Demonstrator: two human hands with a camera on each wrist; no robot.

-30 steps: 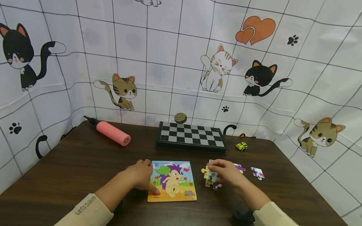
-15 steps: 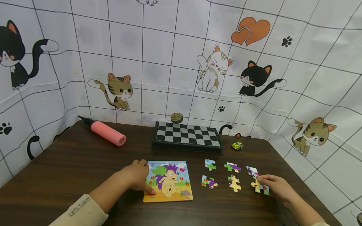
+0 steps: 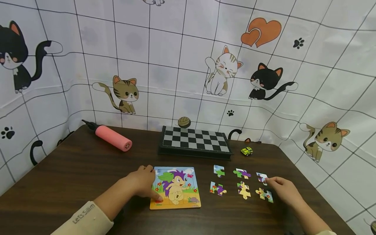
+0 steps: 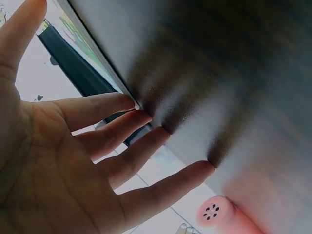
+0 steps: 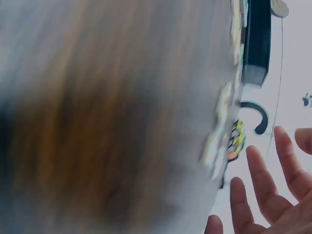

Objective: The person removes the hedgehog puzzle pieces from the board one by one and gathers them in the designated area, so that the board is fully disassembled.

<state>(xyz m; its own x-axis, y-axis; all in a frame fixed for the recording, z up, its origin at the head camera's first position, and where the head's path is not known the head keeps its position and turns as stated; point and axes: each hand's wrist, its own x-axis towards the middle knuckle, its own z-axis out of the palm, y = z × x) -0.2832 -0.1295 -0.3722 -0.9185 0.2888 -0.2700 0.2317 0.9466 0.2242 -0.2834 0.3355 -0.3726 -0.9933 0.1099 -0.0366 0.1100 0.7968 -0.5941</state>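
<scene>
My left hand point(image 3: 139, 182) rests at the left side of a square puzzle board point(image 3: 188, 192) with a purple-haired hedgehog picture. Its thumb presses the lower left of the board; in the left wrist view the other fingers point(image 4: 146, 192) stretch to the table beside the board's edge. My right hand point(image 3: 284, 189) reaches with its fingertips to the upper right puzzle piece point(image 3: 260, 176). Under it lies a yellow and green puzzle piece point(image 3: 264, 195), apart from the hand. Straight, spread fingers point(image 5: 263, 180) show in the right wrist view.
Several more puzzle pieces point(image 3: 243, 190) lie in two rows right of the board. Behind stand a checkered game board point(image 3: 196, 140), a small yellow-green toy car point(image 3: 246, 151) and a pink pump point(image 3: 113, 137). A cat-print sheet point(image 3: 164, 49) hangs behind the table.
My right hand carried a puzzle piece from beside the board to the far right and let it go in the lower row. It then moved up to the piece above. The left hand stayed.
</scene>
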